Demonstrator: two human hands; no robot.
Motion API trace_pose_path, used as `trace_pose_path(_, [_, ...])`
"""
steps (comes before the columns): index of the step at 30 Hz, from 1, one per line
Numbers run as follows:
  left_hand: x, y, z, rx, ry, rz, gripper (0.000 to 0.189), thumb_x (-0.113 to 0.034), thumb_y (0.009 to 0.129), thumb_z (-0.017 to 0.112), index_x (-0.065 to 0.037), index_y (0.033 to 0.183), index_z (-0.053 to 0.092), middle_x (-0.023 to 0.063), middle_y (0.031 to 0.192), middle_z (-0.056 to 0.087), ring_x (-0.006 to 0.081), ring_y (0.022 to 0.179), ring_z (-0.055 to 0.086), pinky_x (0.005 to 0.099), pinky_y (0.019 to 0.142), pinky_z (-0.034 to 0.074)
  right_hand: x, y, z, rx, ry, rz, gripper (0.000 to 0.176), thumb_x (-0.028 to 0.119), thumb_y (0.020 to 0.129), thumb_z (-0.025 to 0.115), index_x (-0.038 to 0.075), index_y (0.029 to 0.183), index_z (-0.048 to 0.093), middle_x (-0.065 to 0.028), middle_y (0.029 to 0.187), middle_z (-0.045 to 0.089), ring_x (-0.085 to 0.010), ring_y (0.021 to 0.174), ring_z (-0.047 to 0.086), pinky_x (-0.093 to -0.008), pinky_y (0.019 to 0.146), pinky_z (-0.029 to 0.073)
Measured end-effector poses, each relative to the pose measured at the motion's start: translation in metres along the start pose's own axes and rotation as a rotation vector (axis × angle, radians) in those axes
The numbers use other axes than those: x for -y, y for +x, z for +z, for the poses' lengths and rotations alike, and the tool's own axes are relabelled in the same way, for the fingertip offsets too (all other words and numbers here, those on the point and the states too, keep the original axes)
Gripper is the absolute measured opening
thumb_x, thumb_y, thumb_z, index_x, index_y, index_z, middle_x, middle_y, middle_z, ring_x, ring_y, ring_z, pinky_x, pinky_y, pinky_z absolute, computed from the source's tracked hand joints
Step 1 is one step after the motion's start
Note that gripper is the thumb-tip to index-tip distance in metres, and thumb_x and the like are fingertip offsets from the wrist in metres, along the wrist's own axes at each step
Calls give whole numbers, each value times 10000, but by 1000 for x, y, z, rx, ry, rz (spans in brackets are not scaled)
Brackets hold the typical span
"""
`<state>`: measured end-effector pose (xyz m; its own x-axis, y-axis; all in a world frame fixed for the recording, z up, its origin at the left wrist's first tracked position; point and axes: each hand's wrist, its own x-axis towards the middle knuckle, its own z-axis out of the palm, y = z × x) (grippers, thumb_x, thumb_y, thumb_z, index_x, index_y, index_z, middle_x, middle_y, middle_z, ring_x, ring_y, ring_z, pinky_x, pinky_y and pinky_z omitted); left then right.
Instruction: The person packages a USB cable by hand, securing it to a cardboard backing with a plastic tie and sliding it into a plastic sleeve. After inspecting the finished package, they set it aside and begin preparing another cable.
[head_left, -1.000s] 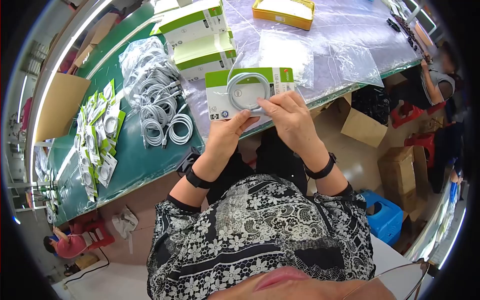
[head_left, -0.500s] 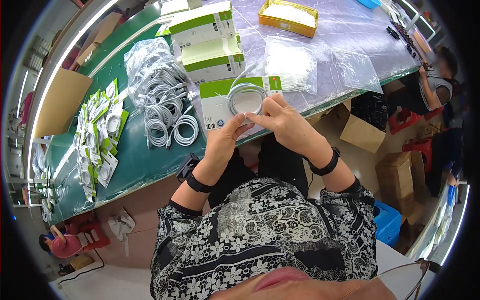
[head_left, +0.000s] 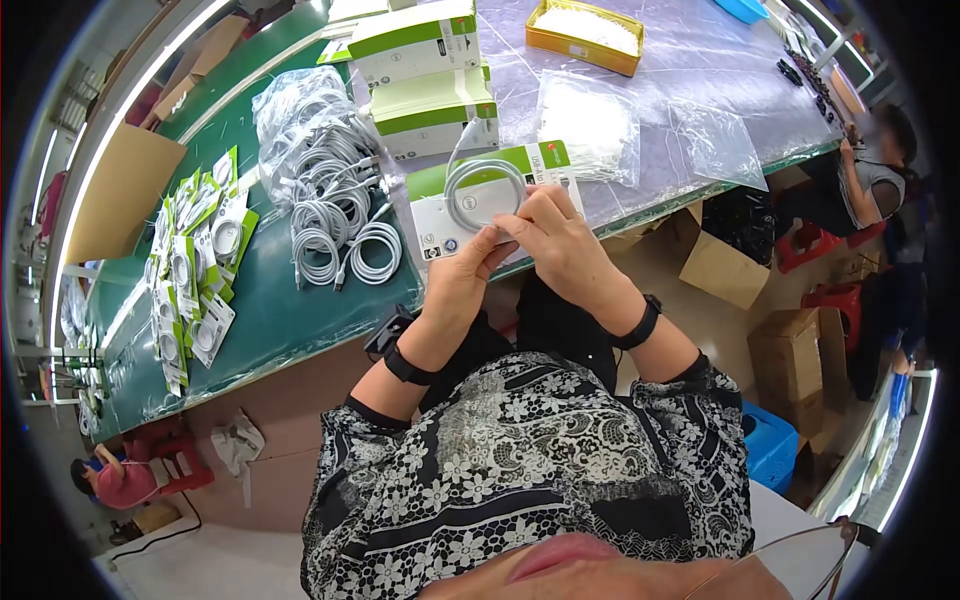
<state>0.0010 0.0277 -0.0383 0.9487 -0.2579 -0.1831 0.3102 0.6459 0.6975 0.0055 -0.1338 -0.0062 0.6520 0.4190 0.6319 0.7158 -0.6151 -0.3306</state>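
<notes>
A green and white packaging card (head_left: pixel 432 222) lies tilted at the table's front edge, with a coiled white USB cable (head_left: pixel 484 195) on its face. One cable end sticks up past the card's top. My left hand (head_left: pixel 462 280) grips the card's lower edge, thumb in front, its other fingers hidden behind. My right hand (head_left: pixel 565 245) is closed at the coil's lower right, its fingertips pinching there and meeting my left thumb. Whatever small part lies between the fingertips is hidden. Left of the card, loose coiled cables (head_left: pixel 335 220) are heaped.
Stacked green and white boxes (head_left: pixel 430 115) stand behind the card. Finished-looking carded cables (head_left: pixel 195 270) are piled at left. A yellow tray (head_left: pixel 583 48) and a plastic bag of white pieces (head_left: pixel 588 130) lie at the back right, beside a clear bag (head_left: pixel 715 140). Other people sit nearby.
The card and coil have tilted slightly, and the upright cable end has shifted left. My right fingers have drawn in closer to my left thumb at the coil's bottom.
</notes>
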Motion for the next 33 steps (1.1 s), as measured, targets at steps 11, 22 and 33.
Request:
trace_pose_path(11, [-6, -6, -2, 7, 2, 80, 288, -42, 922, 554, 34, 1194, 498, 118, 1114, 594, 209, 982, 622, 338, 861, 552, 2, 1, -14, 8, 59, 7, 323, -36, 766, 581, 65, 1065, 650, -83, 886, 503, -276, 928, 511, -366, 863, 475])
trace_pose_path(22, [-10, -12, 0, 9, -14, 39, 314, -52, 921, 556, 27, 1213, 468, 119, 1115, 588, 214, 979, 625, 340, 840, 562, -23, -40, 41, -7, 1024, 764, 239, -16, 833, 582, 32, 1067, 590, -95, 961, 617, -217, 842, 601, -352, 752, 496])
trace_pose_path(33, [-8, -11, -8, 22, -98, -7, 290, -76, 935, 541, 9, 1206, 481, 103, 1112, 596, 207, 986, 619, 355, 830, 551, -58, -27, 65, -166, -7, -54, 207, 37, 786, 642, 44, 992, 620, -100, 936, 618, -263, 858, 598, -377, 726, 470])
